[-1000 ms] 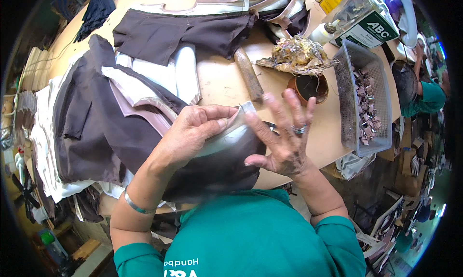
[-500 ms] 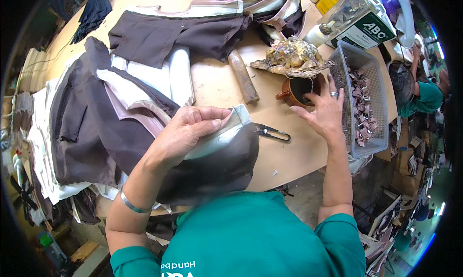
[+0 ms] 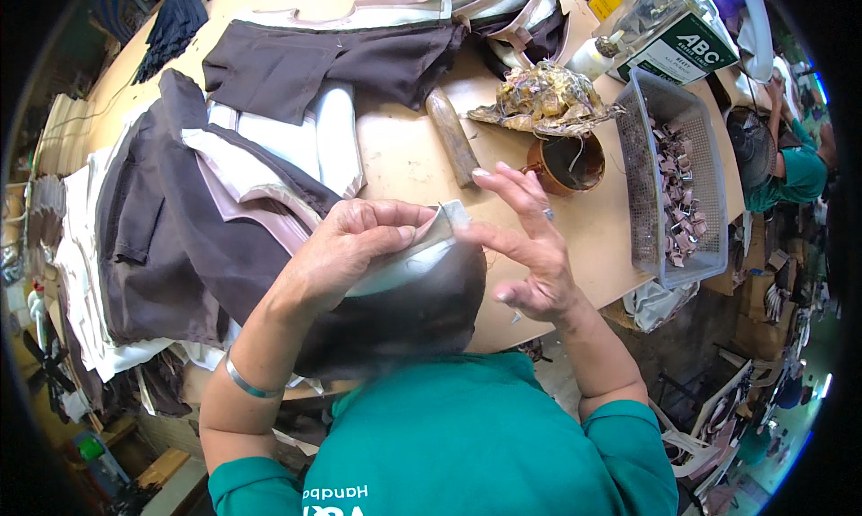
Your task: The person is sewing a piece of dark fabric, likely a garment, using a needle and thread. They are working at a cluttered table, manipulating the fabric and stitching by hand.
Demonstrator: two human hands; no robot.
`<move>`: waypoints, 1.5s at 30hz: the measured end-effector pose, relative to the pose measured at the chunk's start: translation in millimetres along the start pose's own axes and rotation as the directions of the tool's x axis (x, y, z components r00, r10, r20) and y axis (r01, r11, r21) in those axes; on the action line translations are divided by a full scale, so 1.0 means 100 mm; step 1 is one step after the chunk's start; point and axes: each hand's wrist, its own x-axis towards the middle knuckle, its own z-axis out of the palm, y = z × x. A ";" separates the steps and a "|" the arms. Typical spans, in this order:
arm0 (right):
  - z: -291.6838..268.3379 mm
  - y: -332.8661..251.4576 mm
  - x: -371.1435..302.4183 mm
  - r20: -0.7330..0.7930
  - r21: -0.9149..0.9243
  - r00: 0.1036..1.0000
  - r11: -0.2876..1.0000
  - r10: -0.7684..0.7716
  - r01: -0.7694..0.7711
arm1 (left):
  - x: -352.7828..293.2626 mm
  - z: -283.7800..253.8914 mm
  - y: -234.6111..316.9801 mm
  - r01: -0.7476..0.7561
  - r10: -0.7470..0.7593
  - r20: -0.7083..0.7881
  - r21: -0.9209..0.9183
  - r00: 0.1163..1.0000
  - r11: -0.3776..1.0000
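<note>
Between thumb and fingers, my left hand (image 3: 364, 242) pinches the pale corner of a dark brown fabric piece (image 3: 404, 323), whose body hangs toward my lap. My right hand (image 3: 530, 251) has its fingers spread, with the index fingertip at the raised pale corner; whether it carries anything is not visible. Beyond that hand stands a brown cup (image 3: 575, 176) with dark contents. Over its far rim sits a crusted, yellowish lump (image 3: 548, 98) on a ragged base. A worn, rounded bar (image 3: 452, 139) lies left of the cup.
A grey mesh basket (image 3: 642, 184) holding several small brown tabs with metal pieces stands at the right. Dark brown and white fabric pieces (image 3: 171, 220) are heaped at the left. At the far right are a green and silver can (image 3: 687, 44) and a white bottle (image 3: 593, 60).
My right hand has moved left and nearer, from the cup and basket to the fabric's pale corner. The left hand keeps its pinch in about the same place.
</note>
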 end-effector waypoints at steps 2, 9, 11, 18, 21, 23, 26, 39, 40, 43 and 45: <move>0.09 0.11 -0.02 0.008 -0.036 1.000 0.999 -0.017 0.018 | -0.01 -0.02 -0.01 -0.010 0.010 0.014 -0.006 1.000 1.000; 0.16 0.04 -0.01 0.062 -0.157 0.994 0.983 -0.086 0.095 | -0.01 -0.04 -0.11 0.004 -0.004 -0.014 -0.010 1.000 1.000; 0.13 0.07 -0.07 0.112 -0.122 0.987 0.984 -0.113 0.127 | -0.01 -0.05 -0.14 0.055 -0.055 -0.035 -0.001 0.998 0.998; 0.10 0.05 -0.10 0.044 0.075 0.996 0.995 -0.072 0.068 | -0.05 -0.07 -0.11 0.024 -0.030 0.036 0.165 0.999 0.986; -0.20 0.17 -0.15 -0.192 0.184 0.981 0.982 0.001 0.035 | -0.23 -0.17 -0.04 -0.057 0.103 -0.142 0.294 0.984 0.954; -0.55 0.29 -0.17 -0.235 -0.080 0.962 0.984 0.136 -0.159 | -0.33 -0.30 0.10 -0.278 0.365 -0.344 0.278 0.865 0.919; -0.81 0.47 -0.16 -0.109 -0.659 0.948 0.692 0.301 -0.295 | -0.50 -0.22 0.12 -0.251 0.922 -0.322 0.894 0.212 0.370; -0.77 0.37 -0.14 -0.048 -0.792 0.932 0.555 0.360 -0.256 | -0.15 0.06 -1.21 -0.385 0.566 -0.048 0.686 0.823 0.618; -0.73 0.33 -0.18 -0.047 -0.811 0.937 0.534 0.347 -0.238 | -0.10 0.12 -1.22 -0.391 0.497 -0.201 0.403 0.844 0.827; -0.60 0.21 -0.31 -0.028 -0.804 0.974 0.573 0.226 -0.156 | -0.05 0.22 -1.13 -0.227 0.293 -0.360 0.214 0.886 0.950; -0.39 0.13 -0.40 0.040 -0.618 0.987 0.780 0.154 -0.097 | 0.02 0.30 -1.11 -0.234 0.256 -0.389 0.103 0.885 0.967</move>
